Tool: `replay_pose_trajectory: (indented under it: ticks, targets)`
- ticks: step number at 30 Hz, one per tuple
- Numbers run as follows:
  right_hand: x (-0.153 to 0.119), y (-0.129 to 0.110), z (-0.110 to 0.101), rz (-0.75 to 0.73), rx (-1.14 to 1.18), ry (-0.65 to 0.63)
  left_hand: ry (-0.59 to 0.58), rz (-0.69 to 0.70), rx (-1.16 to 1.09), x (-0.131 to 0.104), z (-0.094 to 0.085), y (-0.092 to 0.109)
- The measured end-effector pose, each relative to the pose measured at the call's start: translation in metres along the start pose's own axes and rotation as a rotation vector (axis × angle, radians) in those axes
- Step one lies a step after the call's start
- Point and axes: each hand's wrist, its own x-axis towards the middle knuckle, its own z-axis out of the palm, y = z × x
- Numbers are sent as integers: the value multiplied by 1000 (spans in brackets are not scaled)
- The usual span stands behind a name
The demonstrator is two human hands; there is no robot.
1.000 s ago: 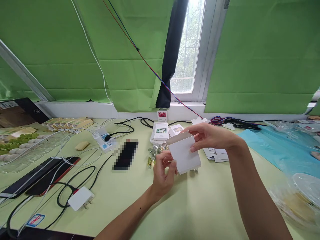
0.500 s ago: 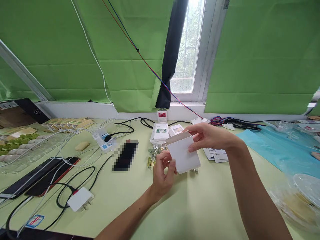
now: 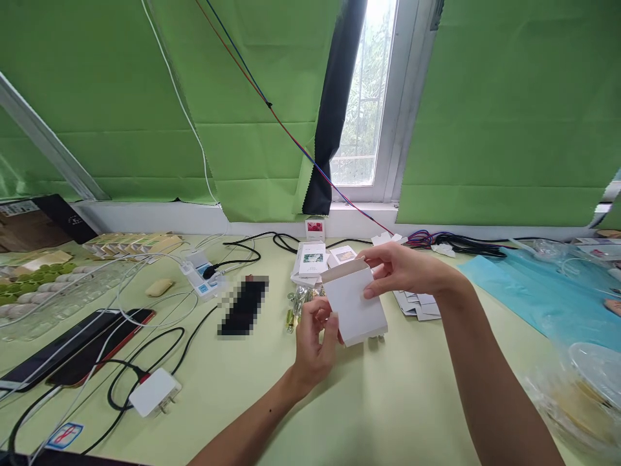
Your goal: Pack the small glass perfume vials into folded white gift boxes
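White square cardboard box (image 3: 354, 307), tilted. My left hand (image 3: 314, 340) pinches its left side; my right hand (image 3: 400, 270), its upper right.

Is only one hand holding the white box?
No, the left hand grips the white box by its left edge and the right hand holds its upper right.

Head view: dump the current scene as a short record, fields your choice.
left hand: grips the left edge of the white box; hand, box
right hand: grips the same box near its upper right, thumb on the white face
box pose: tilted, above the table
behind box: small boxes with printed pictures
right of box: flat white pieces, then a blue sheet
far left: white charger, cables
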Motion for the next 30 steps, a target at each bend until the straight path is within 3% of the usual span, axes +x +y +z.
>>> replay_pose_trajectory:
  ticks: [17,30]
  targets:
    - [3,4,-2,1,3,-16,16,19,23,1,1,1]
    - [3,6,-4,-49,-177,47,16,-16,-13,4,3,6]
